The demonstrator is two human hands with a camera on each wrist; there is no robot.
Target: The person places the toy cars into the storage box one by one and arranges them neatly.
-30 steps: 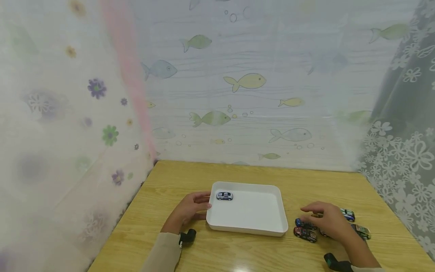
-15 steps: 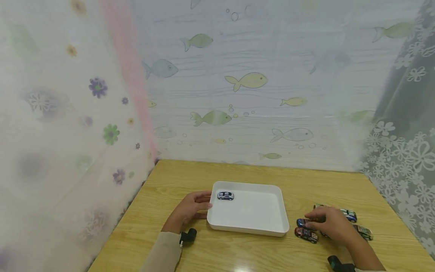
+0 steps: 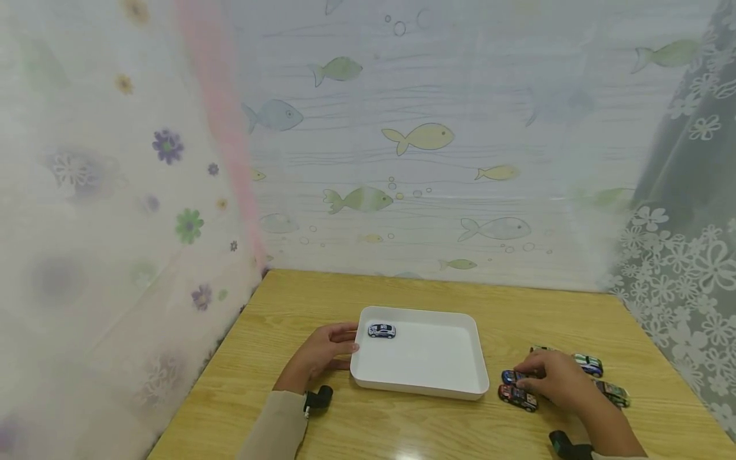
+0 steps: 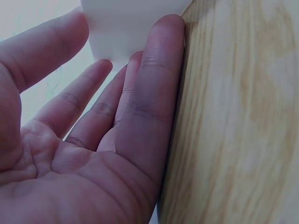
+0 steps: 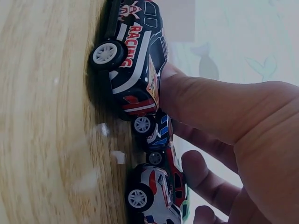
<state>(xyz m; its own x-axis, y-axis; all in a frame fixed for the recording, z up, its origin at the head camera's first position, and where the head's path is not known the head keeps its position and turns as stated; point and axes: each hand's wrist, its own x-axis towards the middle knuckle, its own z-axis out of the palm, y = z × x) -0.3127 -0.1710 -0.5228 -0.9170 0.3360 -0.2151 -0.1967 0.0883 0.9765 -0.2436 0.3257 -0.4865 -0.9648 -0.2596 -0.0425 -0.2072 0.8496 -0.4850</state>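
My left hand (image 3: 322, 351) rests against the left wall of a white tray (image 3: 425, 361), fingers fairly straight. In the left wrist view its thumb and fingertips (image 4: 163, 32) touch the tray's outside. A white and dark toy car (image 3: 382, 330) sits in the tray's far left corner. Right of the tray, my right hand (image 3: 560, 380) pinches a small blue toy car (image 3: 508, 377) between thumb and forefinger. In the right wrist view a black toy car (image 5: 140, 60) marked RACING stands in front of the thumb and partly hides the blue car (image 5: 161, 133).
Other toy cars stand around the right hand: a white and blue one (image 3: 588, 364), a green one (image 3: 613, 393) and one partly hidden behind the fingers. The wooden table (image 3: 322, 291) ends at a fish-print curtain (image 3: 414, 191) at the back.
My right hand's thumb and forefinger have drawn together onto the blue toy car from a wider spread. The left hand and the tray stay where they were.
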